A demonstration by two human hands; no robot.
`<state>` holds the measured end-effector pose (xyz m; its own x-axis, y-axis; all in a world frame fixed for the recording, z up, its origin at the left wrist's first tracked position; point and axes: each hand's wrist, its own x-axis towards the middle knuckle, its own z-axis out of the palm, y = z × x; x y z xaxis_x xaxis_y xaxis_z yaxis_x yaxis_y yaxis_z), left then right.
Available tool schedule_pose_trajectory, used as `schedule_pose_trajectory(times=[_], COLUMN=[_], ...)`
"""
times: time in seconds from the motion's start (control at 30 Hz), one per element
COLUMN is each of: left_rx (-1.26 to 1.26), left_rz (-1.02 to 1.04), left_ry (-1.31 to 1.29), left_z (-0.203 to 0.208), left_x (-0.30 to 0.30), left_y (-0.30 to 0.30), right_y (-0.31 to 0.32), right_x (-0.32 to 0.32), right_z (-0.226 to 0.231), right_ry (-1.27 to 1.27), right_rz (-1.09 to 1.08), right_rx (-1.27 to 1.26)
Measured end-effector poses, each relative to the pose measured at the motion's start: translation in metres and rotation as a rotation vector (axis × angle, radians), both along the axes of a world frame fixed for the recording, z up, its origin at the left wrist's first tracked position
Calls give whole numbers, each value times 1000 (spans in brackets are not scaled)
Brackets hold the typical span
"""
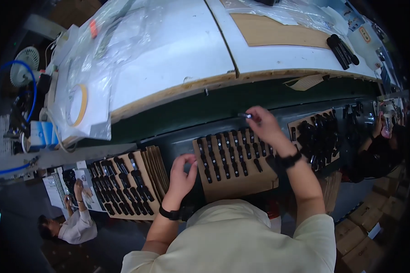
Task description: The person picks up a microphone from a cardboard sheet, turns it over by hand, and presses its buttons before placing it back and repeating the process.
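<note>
My right hand (265, 126) is raised over the far edge of a cardboard sheet (223, 191). Its thumb and fingers pinch a small dark piece with a bright spot (248, 115); the exact kind is too small to make out. Rows of short black cylindrical parts (228, 157), each with a pale spot, lie on the sheet below. At the sheet's left edge hovers my left hand (183, 177), its fingers loosely curled and thumb apart, with nothing visible in it. Both wrists wear black bands.
More black parts lie on a cardboard stack (143, 175) at left and in a heap on another sheet (321, 136) at right. Beyond is a white worktable (168, 59) with plastic film and a tape roll (79, 104). Other people (77, 225) work at both sides.
</note>
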<state>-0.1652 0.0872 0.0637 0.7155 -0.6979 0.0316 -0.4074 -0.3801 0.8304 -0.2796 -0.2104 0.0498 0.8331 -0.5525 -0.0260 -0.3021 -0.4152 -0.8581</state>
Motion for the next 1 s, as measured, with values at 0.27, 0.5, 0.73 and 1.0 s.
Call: schedule_pose_trajectory(times=[0.27, 0.5, 0.73, 1.0], left_rx=[-288, -439, -525, -558], left_rz=[-346, -517, -549, -571], left_ry=[-18, -141, -183, -248], left_z=[107, 132, 144, 150], left_x=[-34, -55, -73, -83], left_y=[-19, 14, 36, 42], right_y=[119, 164, 192, 203], right_x=[-70, -98, -119, -134], right_z=[125, 151, 164, 171], right_ry=[-373, -541, -587, -552], right_rz=[197, 233, 237, 201], right_rx=[-145, -251, -311, -216])
